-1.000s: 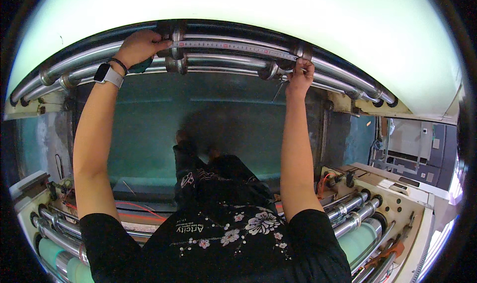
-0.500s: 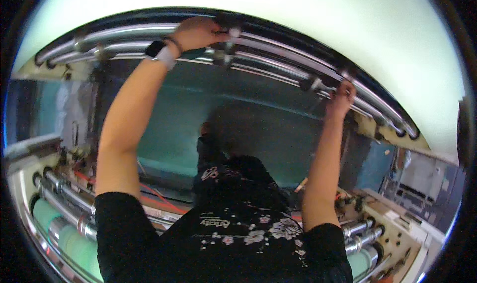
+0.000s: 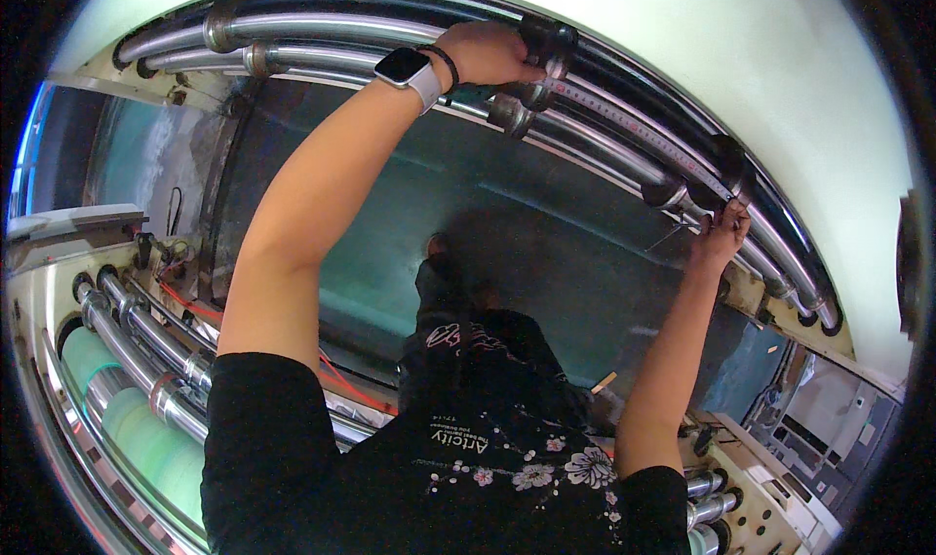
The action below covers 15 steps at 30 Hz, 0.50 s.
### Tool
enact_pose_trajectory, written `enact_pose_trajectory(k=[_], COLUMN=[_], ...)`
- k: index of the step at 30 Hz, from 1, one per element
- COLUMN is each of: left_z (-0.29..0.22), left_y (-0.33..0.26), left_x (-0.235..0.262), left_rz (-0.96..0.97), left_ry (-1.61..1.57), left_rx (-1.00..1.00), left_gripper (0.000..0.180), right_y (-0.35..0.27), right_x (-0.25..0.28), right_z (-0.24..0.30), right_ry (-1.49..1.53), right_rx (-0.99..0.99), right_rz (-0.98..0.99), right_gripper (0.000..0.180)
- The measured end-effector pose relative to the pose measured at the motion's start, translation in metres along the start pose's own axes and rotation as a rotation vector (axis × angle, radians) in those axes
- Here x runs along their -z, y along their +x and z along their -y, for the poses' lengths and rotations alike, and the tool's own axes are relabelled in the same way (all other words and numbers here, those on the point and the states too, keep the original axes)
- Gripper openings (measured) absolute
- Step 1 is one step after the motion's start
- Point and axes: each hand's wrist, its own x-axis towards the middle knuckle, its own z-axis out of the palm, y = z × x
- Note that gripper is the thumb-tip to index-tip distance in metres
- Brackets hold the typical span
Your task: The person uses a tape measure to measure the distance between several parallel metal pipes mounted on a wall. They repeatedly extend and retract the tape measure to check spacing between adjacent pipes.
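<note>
A measuring tape [image 3: 634, 124] with printed marks is stretched along a chrome shaft between my two hands. My left hand [image 3: 487, 56], with a watch on its wrist, has fingers closed at the tape's left end, beside a dark collar [image 3: 548, 43]. Farther right and lower, my right hand [image 3: 723, 235] is closed round the tape's other end, just under another dark collar [image 3: 729, 165]. No tape case can be made out. A second, lower shaft [image 3: 580, 143] runs parallel, carrying a metal collar [image 3: 509, 116] and another fitting [image 3: 665, 196].
Green rollers [image 3: 156, 448] and chrome shafts [image 3: 117, 340] lie at the lower left. A red hose [image 3: 341, 375] crosses behind my left arm. A pale, curved machine cover [image 3: 780, 77] stands beyond the shafts. Below is a dark green floor [image 3: 361, 214].
The view has swung, so shafts and hands appear farther right. The tape between my hands now shows clearly; earlier it was blurred. Both hands stay at their collars.
</note>
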Motion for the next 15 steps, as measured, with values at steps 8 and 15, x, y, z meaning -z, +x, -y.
enact_pose_trajectory(k=[8,15], left_z=[0.002,0.000], left_y=[0.002,0.001], left_x=[-0.004,0.000], left_rz=[-0.008,-0.003], left_ry=[-0.032,-0.045], left_rx=[0.005,-0.006], left_gripper=[0.055,0.056], right_y=[-0.001,0.005], right_x=[-0.004,0.004], right_z=[0.003,-0.002], right_ry=[-0.015,-0.007], right_rx=[-0.015,-0.003], right_rz=[-0.019,-0.011], right_gripper=[0.017,0.016])
